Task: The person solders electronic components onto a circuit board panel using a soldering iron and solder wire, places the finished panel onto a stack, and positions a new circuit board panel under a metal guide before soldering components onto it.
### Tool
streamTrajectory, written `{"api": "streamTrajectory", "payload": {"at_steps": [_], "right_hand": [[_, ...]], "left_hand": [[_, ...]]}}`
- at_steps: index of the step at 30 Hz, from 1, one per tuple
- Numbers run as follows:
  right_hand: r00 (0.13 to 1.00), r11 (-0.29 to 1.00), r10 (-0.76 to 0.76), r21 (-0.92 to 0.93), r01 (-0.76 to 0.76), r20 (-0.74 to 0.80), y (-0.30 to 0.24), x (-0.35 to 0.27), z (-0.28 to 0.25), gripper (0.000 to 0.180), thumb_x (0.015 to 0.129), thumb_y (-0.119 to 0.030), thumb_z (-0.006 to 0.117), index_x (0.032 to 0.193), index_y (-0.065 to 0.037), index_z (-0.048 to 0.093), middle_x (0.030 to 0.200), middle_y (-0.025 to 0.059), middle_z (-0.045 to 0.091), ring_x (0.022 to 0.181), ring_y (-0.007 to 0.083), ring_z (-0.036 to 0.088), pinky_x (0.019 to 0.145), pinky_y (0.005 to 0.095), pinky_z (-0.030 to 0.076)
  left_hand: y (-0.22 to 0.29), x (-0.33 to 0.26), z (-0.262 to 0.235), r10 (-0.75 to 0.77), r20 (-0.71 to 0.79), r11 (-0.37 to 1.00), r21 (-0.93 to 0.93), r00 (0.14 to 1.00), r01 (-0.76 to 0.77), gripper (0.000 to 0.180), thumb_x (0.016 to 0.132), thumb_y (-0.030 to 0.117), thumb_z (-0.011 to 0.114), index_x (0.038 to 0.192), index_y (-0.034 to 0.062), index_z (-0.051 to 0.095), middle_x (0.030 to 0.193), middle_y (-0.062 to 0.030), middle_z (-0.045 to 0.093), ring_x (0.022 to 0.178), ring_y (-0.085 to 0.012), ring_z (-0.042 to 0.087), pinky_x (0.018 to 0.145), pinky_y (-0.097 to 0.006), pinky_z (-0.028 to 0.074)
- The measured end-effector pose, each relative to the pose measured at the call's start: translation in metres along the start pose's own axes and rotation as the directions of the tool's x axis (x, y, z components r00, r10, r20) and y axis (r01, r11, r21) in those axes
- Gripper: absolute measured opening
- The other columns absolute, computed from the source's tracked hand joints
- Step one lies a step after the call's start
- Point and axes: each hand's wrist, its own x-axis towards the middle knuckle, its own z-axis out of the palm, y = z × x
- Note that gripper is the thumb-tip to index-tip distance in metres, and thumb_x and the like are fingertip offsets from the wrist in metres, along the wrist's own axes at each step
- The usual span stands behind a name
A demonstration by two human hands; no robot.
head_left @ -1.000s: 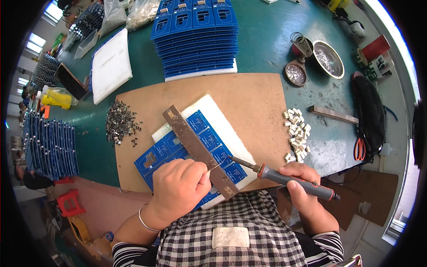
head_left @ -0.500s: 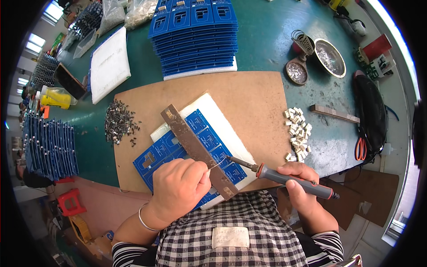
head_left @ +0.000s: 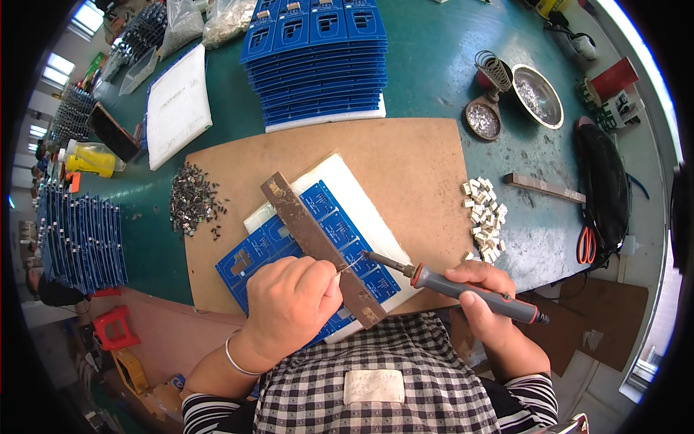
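My right hand (head_left: 486,307) grips a grey and red soldering iron (head_left: 463,291) like a pen, its tip touching or just above a blue circuit board panel (head_left: 337,224). Closed in a fist, my left hand (head_left: 293,304) pinches a thin solder wire (head_left: 347,268) that points toward the iron's tip. A brown metal bar (head_left: 318,242) lies diagonally across the panel, close to my left knuckles. Under the panel is a white foam slab (head_left: 354,177), tilted on the brown work board (head_left: 426,166). My left hand hides the panel's lower part.
Small black components (head_left: 194,201) are heaped on the left, white connectors (head_left: 486,217) on the right. Behind rises a stack of blue boards (head_left: 318,72). An iron stand (head_left: 484,116), metal bowl (head_left: 536,96), second bar (head_left: 543,186) and red-handled scissors (head_left: 586,244) are at right.
The iron and my right hand have shifted very slightly left and up. My left hand keeps its pinch on the wire, and the bar and panel stay nearly where they were.
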Motion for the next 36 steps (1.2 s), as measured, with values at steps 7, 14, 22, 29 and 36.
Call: {"api": "streamTrajectory", "payload": {"at_steps": [7,14,22,29,36], "right_hand": [[0.999,0.998,-0.012,-0.058,0.014,0.043,-0.005,0.008,-0.001,0.031,0.083,-0.021,0.067,0.104,0.001,0.072,0.081,0.0113,0.069,0.069,0.0204,0.065,0.064,0.0309,0.050],[0.995,0.995,-0.058,-0.076,0.064,0.075,-0.012,0.013,-0.005,0.027,0.083,-0.018,0.068,0.101,0.002,0.072,0.078,0.0130,0.069,0.066,0.0222,0.065,0.063,0.0322,0.050],[0.991,0.990,-0.119,-0.072,0.122,0.054,-0.014,0.000,-0.014,0.027,0.085,-0.021,0.067,0.098,0.003,0.069,0.075,0.0136,0.068,0.063,0.0229,0.063,0.060,0.0325,0.049],[0.991,0.990,-0.126,-0.052,0.129,0.049,-0.011,-0.006,-0.008,0.027,0.085,-0.021,0.067,0.098,0.003,0.069,0.072,0.0116,0.066,0.062,0.0219,0.062,0.059,0.0317,0.048],[0.995,0.994,-0.087,-0.062,0.089,0.048,-0.012,-0.005,-0.005,0.027,0.084,-0.020,0.067,0.098,0.002,0.070,0.072,0.0112,0.065,0.062,0.0217,0.062,0.058,0.0314,0.047]], "left_hand": [[0.000,0.002,-0.001,-0.016,0.029,1.000,0.019,0.999,0.016,0.020,0.069,-0.002,0.072,0.078,0.0068,0.056,0.064,-0.0071,0.056,0.056,-0.0261,0.056,0.050,-0.036,0.044],[0.002,0.003,0.005,0.045,-0.006,0.999,0.023,0.999,-0.045,0.020,0.069,0.003,0.070,0.073,0.0104,0.052,0.060,-0.0030,0.048,0.053,-0.0204,0.053,0.046,-0.032,0.041],[0.011,-0.005,-0.003,0.019,0.079,1.000,-0.020,0.997,-0.017,0.019,0.067,-0.001,0.071,0.076,0.0068,0.056,0.064,-0.0074,0.055,0.056,-0.0264,0.056,0.050,-0.037,0.044],[0.010,-0.003,0.000,0.058,0.064,0.998,-0.001,0.996,-0.058,0.020,0.068,0.002,0.070,0.074,0.0088,0.052,0.062,-0.0047,0.048,0.054,-0.0223,0.053,0.047,-0.033,0.042],[0.013,-0.002,-0.002,0.036,0.093,0.999,-0.018,0.995,-0.035,0.020,0.067,-0.003,0.070,0.077,0.0064,0.055,0.063,-0.0073,0.053,0.055,-0.0260,0.054,0.049,-0.036,0.043]]}}
